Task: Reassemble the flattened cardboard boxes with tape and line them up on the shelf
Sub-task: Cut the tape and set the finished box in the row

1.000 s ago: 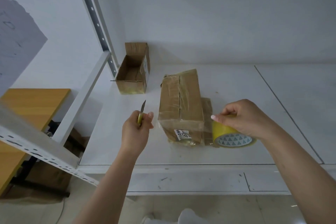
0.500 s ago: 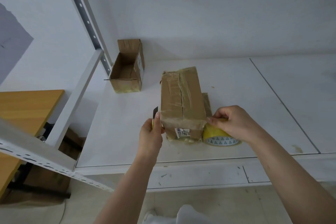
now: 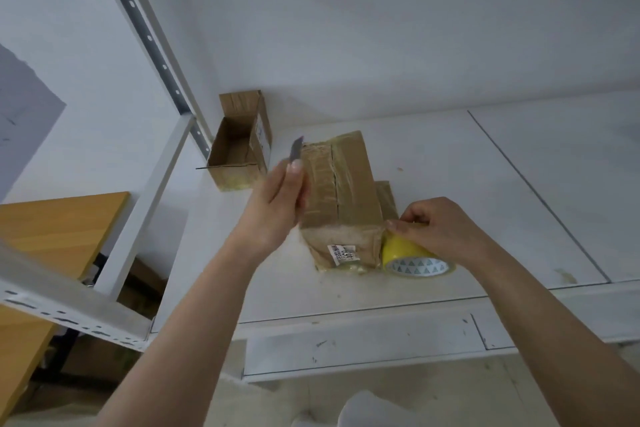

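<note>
A taped brown cardboard box (image 3: pixel 346 191) with a white label on its near end stands on the white shelf (image 3: pixel 450 184). My left hand (image 3: pixel 277 208) grips a utility knife (image 3: pixel 297 151) beside the box's left side, blade pointing up and away. My right hand (image 3: pixel 436 227) holds a yellow tape roll (image 3: pixel 412 258) against the box's near right corner, the roll resting on the shelf. A flat cardboard piece (image 3: pixel 386 196) lies behind the roll, next to the box.
An open cardboard box (image 3: pixel 239 152) stands at the shelf's back left by the perforated upright (image 3: pixel 152 42). A white crossbeam (image 3: pixel 69 302) runs at the lower left. A wooden table (image 3: pixel 52 229) sits left of the shelf. The shelf's front edge (image 3: pixel 381 308) is near.
My left hand has risen from the box's near left corner with the knife, blade now above the box's far left edge. The right hand stays on the tape roll.
</note>
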### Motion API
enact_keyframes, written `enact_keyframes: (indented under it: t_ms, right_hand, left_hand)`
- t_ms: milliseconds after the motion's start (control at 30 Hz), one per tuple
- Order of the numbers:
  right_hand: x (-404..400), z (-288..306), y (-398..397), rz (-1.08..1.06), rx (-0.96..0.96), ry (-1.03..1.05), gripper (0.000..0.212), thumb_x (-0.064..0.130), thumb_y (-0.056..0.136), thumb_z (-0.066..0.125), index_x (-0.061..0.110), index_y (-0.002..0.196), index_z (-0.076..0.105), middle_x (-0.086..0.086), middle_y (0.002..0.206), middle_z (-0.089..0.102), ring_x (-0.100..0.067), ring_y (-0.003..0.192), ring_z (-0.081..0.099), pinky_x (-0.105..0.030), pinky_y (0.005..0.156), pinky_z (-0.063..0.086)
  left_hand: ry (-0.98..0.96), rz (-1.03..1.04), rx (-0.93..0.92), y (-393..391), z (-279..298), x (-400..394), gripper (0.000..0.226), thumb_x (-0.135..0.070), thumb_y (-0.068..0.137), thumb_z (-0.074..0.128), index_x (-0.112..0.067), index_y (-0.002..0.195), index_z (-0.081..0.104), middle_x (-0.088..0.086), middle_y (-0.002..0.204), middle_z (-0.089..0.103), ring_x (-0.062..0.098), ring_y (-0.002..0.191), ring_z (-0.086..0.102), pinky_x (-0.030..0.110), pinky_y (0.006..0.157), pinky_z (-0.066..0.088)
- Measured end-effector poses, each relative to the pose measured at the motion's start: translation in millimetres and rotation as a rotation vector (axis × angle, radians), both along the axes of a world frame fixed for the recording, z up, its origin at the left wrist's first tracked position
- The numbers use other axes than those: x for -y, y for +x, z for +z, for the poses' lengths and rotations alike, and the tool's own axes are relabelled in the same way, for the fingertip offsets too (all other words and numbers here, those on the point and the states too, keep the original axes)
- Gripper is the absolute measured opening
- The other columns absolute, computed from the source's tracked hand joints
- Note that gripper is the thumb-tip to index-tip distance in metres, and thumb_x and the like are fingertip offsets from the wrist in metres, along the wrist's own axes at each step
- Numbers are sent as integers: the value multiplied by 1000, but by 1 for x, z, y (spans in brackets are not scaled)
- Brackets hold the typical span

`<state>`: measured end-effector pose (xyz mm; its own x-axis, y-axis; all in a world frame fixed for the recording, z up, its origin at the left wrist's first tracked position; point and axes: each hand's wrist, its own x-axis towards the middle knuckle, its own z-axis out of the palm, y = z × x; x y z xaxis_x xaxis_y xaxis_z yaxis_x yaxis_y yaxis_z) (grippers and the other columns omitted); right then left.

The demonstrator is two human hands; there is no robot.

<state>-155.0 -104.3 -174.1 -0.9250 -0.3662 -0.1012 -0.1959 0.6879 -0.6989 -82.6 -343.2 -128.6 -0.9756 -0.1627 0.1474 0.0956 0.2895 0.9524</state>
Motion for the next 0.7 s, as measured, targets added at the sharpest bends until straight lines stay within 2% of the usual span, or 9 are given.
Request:
enact_keyframes:
  t_ms: [67, 167, 233, 333, 433, 500, 567, 633, 700]
  right_hand:
    - [0, -1, 1, -9, 14, -10, 30, 49, 83, 69, 19, 76, 71, 0, 75, 69, -14, 72, 65, -30, 65, 50]
    - [-4, -1, 1, -10, 54, -35, 27, 47, 84, 69, 22, 73, 69, 8, 66, 64, -6, 63, 59, -22, 58, 42]
    - [-10, -4, 2, 31, 143, -86, 19, 41, 87, 68, 24, 78, 71, 11, 70, 65, -4, 68, 60, -19, 61, 41]
    - [-23, -6, 6, 80, 359, -271, 12, 29, 90, 67, 22, 98, 72, 3, 90, 73, -11, 86, 69, -18, 72, 49]
    - [-28, -6, 8, 120, 381, -346, 15, 23, 90, 67, 20, 104, 70, 7, 79, 71, -5, 76, 68, -16, 66, 50]
    - [-24, -5, 6, 99, 277, -301, 10, 25, 89, 69, 24, 99, 70, 11, 73, 68, -6, 72, 65, -22, 66, 51]
    - [-22, -6, 2, 56, 162, -163, 9, 36, 87, 71, 31, 94, 69, 13, 76, 66, -7, 72, 63, -30, 70, 51]
    - [-24, -9, -1, 24, 90, 92, 20, 55, 83, 67, 38, 94, 65, 19, 86, 62, -3, 80, 60, -30, 73, 44]
    - [-28, -14, -2, -8, 99, 187, 29, 66, 80, 62, 41, 94, 64, 22, 95, 59, -4, 89, 58, -29, 76, 40]
  left_hand:
    - [-136, -259, 35, -17, 18, -22, 52, -39, 105, 30, -3, 74, 51, 2, 59, 53, 9, 46, 46, 17, 46, 39]
    - [-217, -424, 240, -35, 16, -48, 53, -38, 106, 29, -7, 72, 55, 2, 57, 57, 10, 44, 51, 17, 45, 43]
    - [-220, -398, 323, -41, 4, -51, 53, -42, 105, 31, -9, 71, 55, 3, 55, 57, 11, 41, 51, 18, 43, 43]
    - [-170, -359, 298, -43, -9, -44, 52, -44, 103, 34, -10, 69, 55, 1, 51, 57, 12, 38, 50, 19, 40, 43]
    - [-165, -349, 271, -43, -15, -41, 49, -43, 103, 34, -10, 72, 54, -1, 49, 57, 13, 36, 50, 19, 39, 42]
    - [-182, -344, 260, -43, -17, -40, 47, -40, 104, 35, -10, 73, 54, -2, 48, 57, 13, 35, 49, 18, 38, 41]
    - [-196, -345, 257, -43, -18, -40, 46, -39, 104, 35, -10, 74, 54, -2, 47, 57, 13, 35, 49, 18, 38, 41]
    - [-215, -354, 252, -43, -17, -40, 44, -40, 104, 35, -11, 76, 54, -1, 48, 57, 13, 36, 50, 18, 38, 41]
    - [-246, -374, 246, -43, -16, -42, 44, -41, 104, 33, -12, 78, 53, -1, 49, 58, 13, 37, 51, 18, 40, 41]
